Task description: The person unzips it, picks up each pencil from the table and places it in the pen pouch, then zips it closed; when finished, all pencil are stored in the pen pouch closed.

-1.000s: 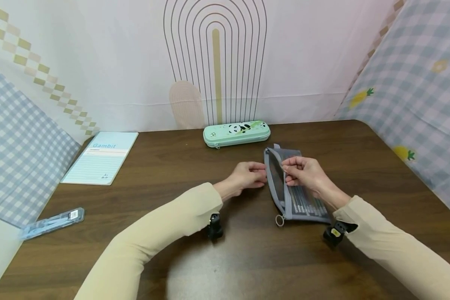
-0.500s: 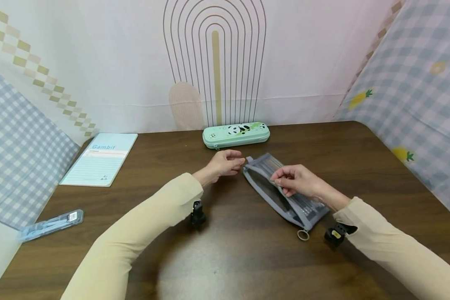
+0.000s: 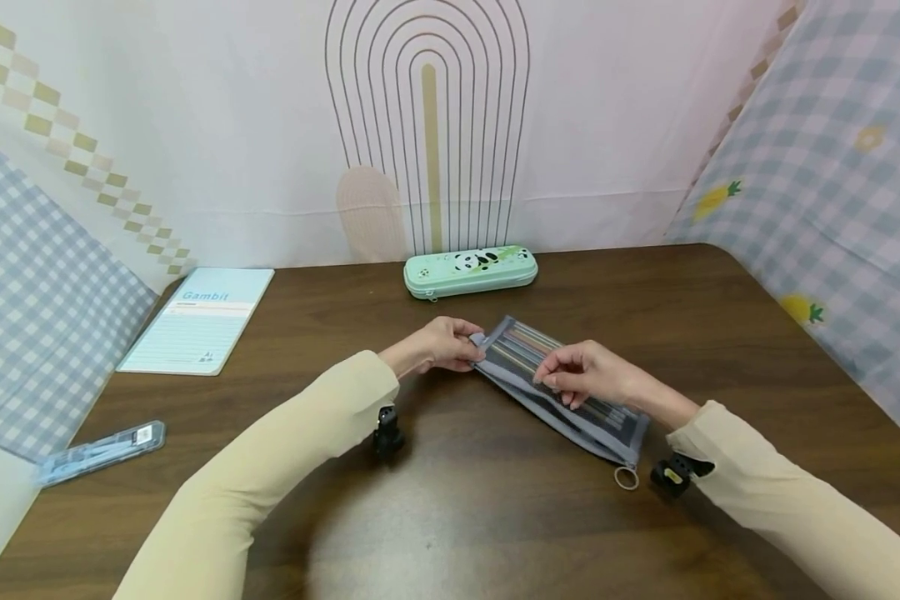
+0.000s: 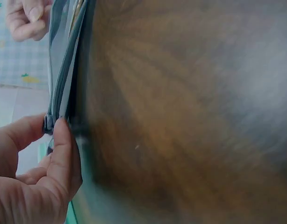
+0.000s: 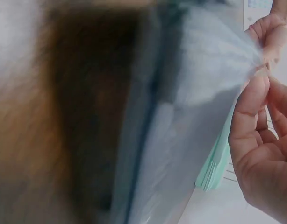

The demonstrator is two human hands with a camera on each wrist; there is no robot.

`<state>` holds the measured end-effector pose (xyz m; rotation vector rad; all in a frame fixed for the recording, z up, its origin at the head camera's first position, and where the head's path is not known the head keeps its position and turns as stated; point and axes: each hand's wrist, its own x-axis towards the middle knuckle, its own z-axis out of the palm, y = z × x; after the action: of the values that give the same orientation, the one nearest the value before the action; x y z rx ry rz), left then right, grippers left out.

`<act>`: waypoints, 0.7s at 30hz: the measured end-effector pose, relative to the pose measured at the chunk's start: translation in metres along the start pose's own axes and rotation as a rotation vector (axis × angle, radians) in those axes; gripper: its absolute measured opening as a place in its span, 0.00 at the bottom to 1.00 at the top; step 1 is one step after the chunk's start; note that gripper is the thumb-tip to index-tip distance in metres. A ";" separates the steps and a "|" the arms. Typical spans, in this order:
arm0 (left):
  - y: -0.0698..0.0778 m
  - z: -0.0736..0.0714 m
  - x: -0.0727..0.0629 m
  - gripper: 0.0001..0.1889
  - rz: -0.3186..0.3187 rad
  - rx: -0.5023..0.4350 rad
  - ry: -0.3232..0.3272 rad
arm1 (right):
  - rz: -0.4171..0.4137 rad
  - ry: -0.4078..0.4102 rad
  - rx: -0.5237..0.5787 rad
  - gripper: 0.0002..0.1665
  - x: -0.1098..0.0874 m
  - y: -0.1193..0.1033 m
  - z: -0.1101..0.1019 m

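A grey mesh pencil pouch [image 3: 512, 346] lies slantwise between the hands, its zipped edge facing the person and gaping partway along. Several thin pencil-like sticks show through the mesh. The left hand [image 3: 441, 343] pinches the pouch's far left corner by the small tab; in the left wrist view its thumb and fingers [image 4: 63, 149] close on the zipper's end. From above, the right hand [image 3: 591, 375] pinches the mesh side near the opening, and the right wrist view shows the fabric drawn up to its fingertips [image 5: 260, 77]. A metal ring [image 3: 626, 477] hangs at the near right corner.
Behind the pouch stands a mint-green panda pencil case [image 3: 471, 273] against the cloth backdrop. A light-blue notebook [image 3: 195, 323] lies at the back left. Nearer, at the table's left edge, is a clear blue plastic case [image 3: 105, 454].
The pouch has turned, its far end swinging left and its ring end right and nearer. The left hand moved left, then took hold of the corner. The right hand shifted slightly nearer, still pinching the mesh.
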<state>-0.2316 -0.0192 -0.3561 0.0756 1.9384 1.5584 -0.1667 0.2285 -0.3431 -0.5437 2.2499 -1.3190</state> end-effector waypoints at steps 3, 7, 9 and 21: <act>-0.006 0.000 -0.004 0.25 0.019 -0.005 0.026 | 0.040 0.070 0.009 0.13 -0.007 0.003 -0.003; -0.014 -0.008 -0.011 0.23 0.026 -0.008 0.088 | 0.121 0.193 0.048 0.17 -0.023 0.008 -0.009; -0.017 -0.013 -0.017 0.23 0.025 -0.029 0.123 | 0.152 0.249 0.065 0.18 -0.029 0.012 -0.011; -0.038 -0.040 -0.049 0.24 0.067 -0.217 0.281 | 0.209 0.297 0.206 0.20 -0.029 0.021 -0.012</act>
<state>-0.2003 -0.0854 -0.3655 -0.1803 1.9772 1.8990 -0.1523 0.2626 -0.3507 -0.0392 2.2855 -1.5800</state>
